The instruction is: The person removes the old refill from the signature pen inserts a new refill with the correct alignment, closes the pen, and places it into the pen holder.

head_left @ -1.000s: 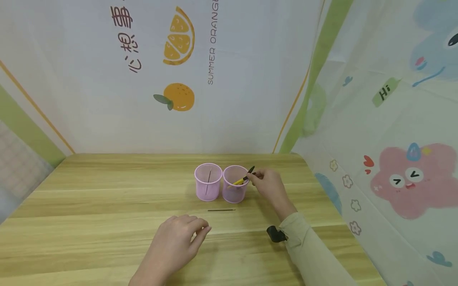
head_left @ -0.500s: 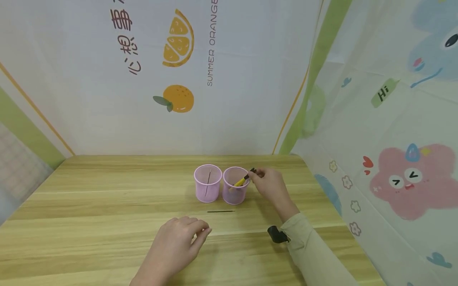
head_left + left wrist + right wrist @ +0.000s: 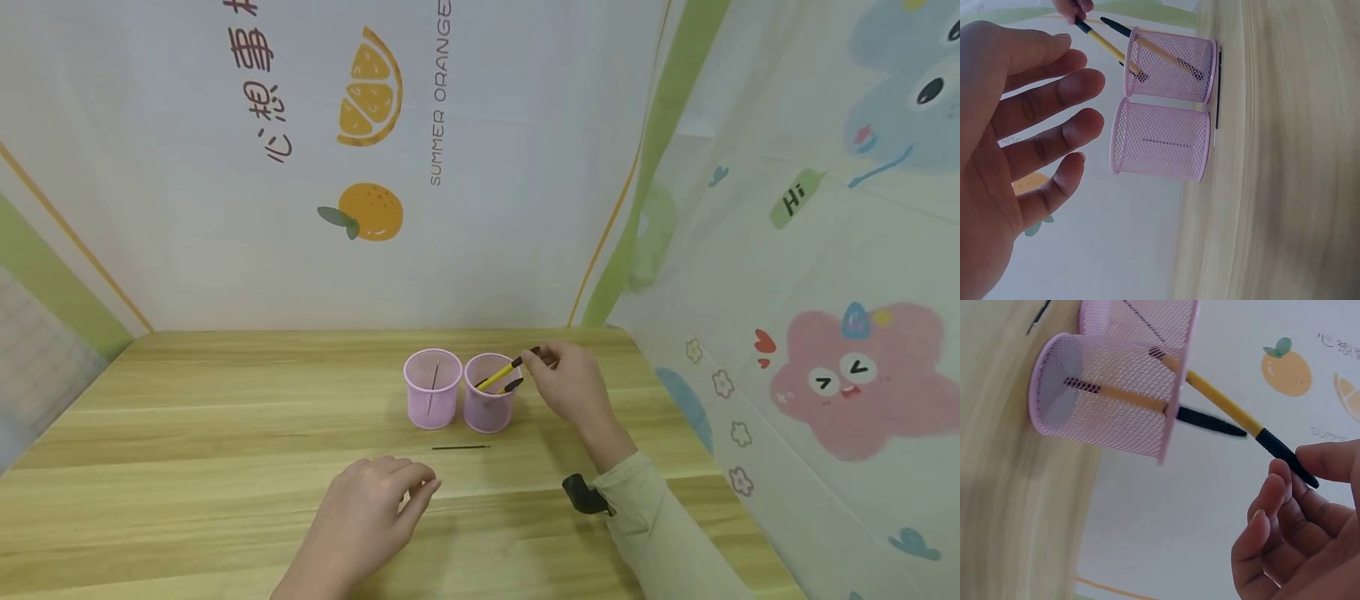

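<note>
My right hand (image 3: 568,382) pinches the black end of a yellow-and-black pen (image 3: 1222,407) between thumb and fingers. That pen slants down, its other end inside the rim of the right pink mesh pen cup (image 3: 487,413). A second yellow-and-black pen (image 3: 1210,421) leans in the same cup, its black end sticking out over the rim. Beside it, the left pink mesh cup (image 3: 431,408) holds a thin dark pen refill (image 3: 1166,143). My left hand (image 3: 375,507) hovers in front of the cups, fingers loosely bent and holding nothing.
Another thin dark refill (image 3: 461,447) lies on the wooden table (image 3: 225,433) just in front of the cups. A printed white cloth (image 3: 510,208) hangs behind the table, and another patterned cloth (image 3: 750,308) runs along the right side.
My right hand has raised the held pen slightly, and the second pen now shows apart from it at the cup's rim. My left hand has stayed almost still.
</note>
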`<action>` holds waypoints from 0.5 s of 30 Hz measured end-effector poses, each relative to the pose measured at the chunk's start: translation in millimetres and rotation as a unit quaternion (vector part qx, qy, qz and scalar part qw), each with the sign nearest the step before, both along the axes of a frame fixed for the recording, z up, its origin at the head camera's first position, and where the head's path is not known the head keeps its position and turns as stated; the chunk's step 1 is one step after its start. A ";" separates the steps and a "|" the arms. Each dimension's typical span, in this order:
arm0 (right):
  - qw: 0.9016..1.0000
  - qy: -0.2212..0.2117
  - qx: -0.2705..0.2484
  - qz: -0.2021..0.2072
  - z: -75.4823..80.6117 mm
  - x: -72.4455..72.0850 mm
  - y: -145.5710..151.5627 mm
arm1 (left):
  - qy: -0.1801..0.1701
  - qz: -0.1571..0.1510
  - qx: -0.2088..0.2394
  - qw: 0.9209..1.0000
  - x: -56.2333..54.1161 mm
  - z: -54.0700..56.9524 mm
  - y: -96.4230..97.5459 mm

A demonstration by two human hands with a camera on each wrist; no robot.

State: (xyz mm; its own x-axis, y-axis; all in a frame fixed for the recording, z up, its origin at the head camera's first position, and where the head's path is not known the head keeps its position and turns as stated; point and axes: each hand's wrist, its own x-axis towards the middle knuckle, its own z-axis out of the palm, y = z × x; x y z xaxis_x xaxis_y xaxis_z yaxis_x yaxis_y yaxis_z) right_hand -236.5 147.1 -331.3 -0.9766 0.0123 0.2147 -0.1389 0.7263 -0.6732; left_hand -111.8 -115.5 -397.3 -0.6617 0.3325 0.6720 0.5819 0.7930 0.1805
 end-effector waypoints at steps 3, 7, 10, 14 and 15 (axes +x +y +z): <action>1.000 0.014 0.000 -0.004 4.9 4.5 0.5 | 0.002 0.001 0.001 1.000 -1.0 0.9 0.2; 0.999 0.039 -0.006 0.000 9.0 12.4 1.2 | 0.009 -0.002 0.014 1.000 -3.2 2.5 0.2; 0.997 0.074 -0.012 0.009 10.0 19.6 1.8 | 0.010 -0.006 0.026 1.000 -4.0 4.0 0.0; 0.992 0.120 -0.032 0.022 10.5 30.8 1.0 | 0.006 -0.001 0.029 1.000 -3.6 6.4 -1.6; 0.991 0.127 -0.041 0.028 10.8 33.9 0.4 | 0.007 0.003 0.031 0.999 -3.4 7.0 -2.2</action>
State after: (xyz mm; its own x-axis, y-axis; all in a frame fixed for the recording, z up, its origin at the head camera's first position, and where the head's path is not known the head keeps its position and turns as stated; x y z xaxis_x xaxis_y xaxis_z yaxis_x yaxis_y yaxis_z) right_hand -202.6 147.5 -320.6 -0.8906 -0.0131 0.4546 -0.3505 0.6566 -0.6678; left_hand -115.2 -117.6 -390.3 -0.6541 0.2865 0.7000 0.5802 0.7838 0.2214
